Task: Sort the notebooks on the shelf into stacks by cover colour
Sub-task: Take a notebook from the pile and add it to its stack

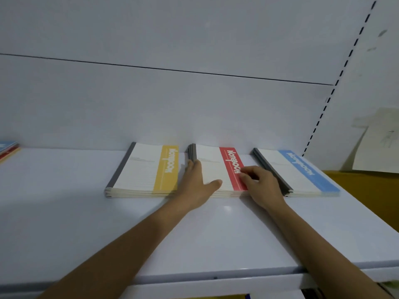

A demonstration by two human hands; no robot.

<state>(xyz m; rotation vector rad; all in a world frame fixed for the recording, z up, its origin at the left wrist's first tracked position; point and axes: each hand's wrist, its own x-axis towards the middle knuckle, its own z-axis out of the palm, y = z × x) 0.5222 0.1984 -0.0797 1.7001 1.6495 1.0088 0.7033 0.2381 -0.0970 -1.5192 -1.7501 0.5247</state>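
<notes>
Three stacks of notebooks lie side by side at the back of the white shelf (64,212). The yellow-striped stack (146,169) is on the left, the red-striped stack (218,167) in the middle, the blue-striped stack (302,173) on the right. My left hand (197,184) rests flat along the left edge of the red stack, thumb lying on its top cover. My right hand (259,184) presses against the red stack's right edge, fingers curled on the red stripe. Both hands bracket this stack from either side.
A few more notebooks (8,148) peek in at the shelf's far left edge. A slotted upright (336,83) runs up the back panel on the right. A sheet of paper (380,143) hangs beyond it, above a yellow surface (367,197).
</notes>
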